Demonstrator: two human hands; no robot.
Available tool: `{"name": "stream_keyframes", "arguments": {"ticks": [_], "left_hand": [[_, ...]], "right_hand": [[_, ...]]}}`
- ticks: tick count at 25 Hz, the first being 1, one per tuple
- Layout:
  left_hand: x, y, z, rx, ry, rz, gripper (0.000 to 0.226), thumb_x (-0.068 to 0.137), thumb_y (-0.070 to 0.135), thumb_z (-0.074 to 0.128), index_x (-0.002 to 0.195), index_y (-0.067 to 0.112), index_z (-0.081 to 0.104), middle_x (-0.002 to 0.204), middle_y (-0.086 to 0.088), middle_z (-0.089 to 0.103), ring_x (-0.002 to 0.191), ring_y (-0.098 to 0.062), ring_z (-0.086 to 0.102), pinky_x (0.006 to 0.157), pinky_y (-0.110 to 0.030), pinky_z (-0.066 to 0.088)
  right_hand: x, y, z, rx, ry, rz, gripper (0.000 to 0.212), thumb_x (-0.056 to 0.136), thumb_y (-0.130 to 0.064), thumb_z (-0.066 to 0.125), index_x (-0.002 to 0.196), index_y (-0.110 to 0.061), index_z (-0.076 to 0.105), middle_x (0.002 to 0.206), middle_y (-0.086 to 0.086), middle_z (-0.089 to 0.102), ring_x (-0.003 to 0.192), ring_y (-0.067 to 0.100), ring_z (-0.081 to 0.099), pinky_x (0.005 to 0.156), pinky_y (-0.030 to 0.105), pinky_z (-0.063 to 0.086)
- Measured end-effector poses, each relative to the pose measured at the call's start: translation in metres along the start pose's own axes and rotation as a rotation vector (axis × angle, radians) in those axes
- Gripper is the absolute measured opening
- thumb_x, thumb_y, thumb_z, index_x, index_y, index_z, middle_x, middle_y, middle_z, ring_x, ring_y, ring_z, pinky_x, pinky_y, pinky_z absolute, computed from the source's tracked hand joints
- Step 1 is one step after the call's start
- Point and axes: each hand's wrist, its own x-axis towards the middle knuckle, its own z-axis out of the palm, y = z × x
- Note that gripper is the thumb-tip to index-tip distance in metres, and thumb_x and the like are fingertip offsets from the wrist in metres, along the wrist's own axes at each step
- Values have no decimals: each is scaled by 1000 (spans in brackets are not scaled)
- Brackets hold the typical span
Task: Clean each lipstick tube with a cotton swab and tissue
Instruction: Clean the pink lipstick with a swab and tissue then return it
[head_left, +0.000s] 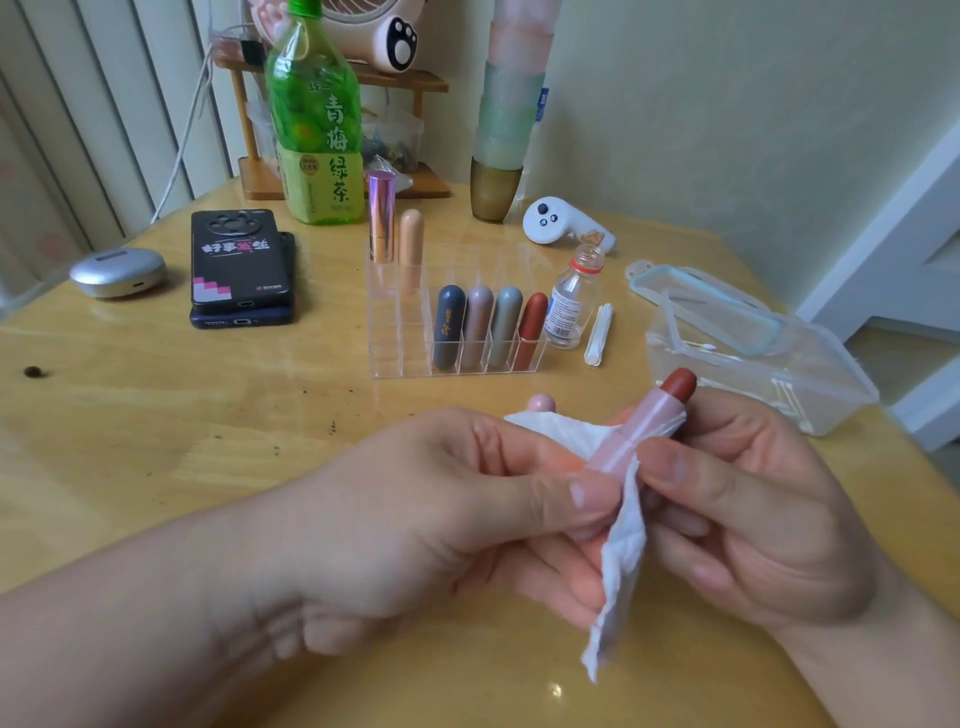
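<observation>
Left of the acrylic organizer (400, 338), two stacked phones (241, 265) lie flat on the table (156, 389). Four capped lipsticks (480, 327) stand in the organizer's front row. In front of the organizer, the left hand (441, 499) pinches a white tissue (618, 561) against the lower end of the open lipstick tube (644, 421). The tube is tilted, with its red bullet exposed and pointing up and right. The right hand (753, 499) grips the tube between thumb and curled fingers. Right of the organizer are a small uncapped bottle (569, 301), a bundle of cotton swabs (597, 332) and a clear plastic box (753, 364).
</observation>
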Motion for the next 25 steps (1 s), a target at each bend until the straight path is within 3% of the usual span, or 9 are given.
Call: {"name": "stream_keyframes", "arguments": {"ticks": [3,6,8,12,14,17,20,23,25], "left_hand": [[-1,-2,1,210,179,82,17,68,14,85,79,7,74,73,-18,71,58,-26,66,65,-32,56],[-3,0,4,327,294,155,23,62,10,86,74,11,68,71,-20,71,60,-30,67,65,-37,56],[-3,3,5,310,257,155,22,65,9,84,78,8,66,73,-20,71,61,-29,67,67,-40,58],[-4,4,1,413,270,127,23,67,17,85,76,9,66,65,-12,72,79,-36,72,96,-53,53],[-4,3,-1,438,256,113,21,67,19,86,75,12,67,65,-10,72,89,-39,72,95,-53,53],[-4,5,-3,287,58,64,10,80,19,77,79,11,72,72,-9,71,73,-33,68,80,-35,59],[-3,6,-8,83,-51,-28,23,91,16,63,93,-5,72,83,-19,70,75,-31,66,77,-38,58],[0,-2,-7,345,120,108,16,77,13,77,90,4,74,85,-17,75,101,-38,69,90,-34,57],[0,-7,-3,482,286,213,28,61,15,88,83,12,71,86,-16,75,113,-36,65,96,-48,54]], "right_hand": [[1,0,0,-58,-5,-16,33,74,-26,84,80,0,64,51,2,45,31,10,33,34,12,34],[2,0,0,-98,6,-25,35,73,-26,84,81,2,64,51,-1,49,30,9,40,35,12,36],[2,-2,0,-102,22,-42,31,71,-25,86,83,-2,70,51,1,49,30,9,40,36,15,40],[1,-4,-3,-118,-20,-43,29,71,-22,86,88,-3,72,58,2,59,36,10,50,39,25,49],[0,-5,-4,-187,-20,-23,30,69,-25,87,85,-7,70,59,0,60,35,11,52,38,28,50],[-2,-8,-3,-251,12,-10,20,64,-10,81,79,-11,68,52,-1,56,29,11,48,35,23,45],[-4,-12,-1,-277,35,8,13,62,-8,70,75,-13,68,48,10,51,27,14,48,37,19,42],[-4,-16,-1,-344,31,21,13,61,-8,71,73,-12,67,48,12,52,27,18,51,40,18,42],[-4,-16,1,-379,45,9,14,60,-9,72,72,-12,67,50,13,54,27,20,51,40,19,43]]}}
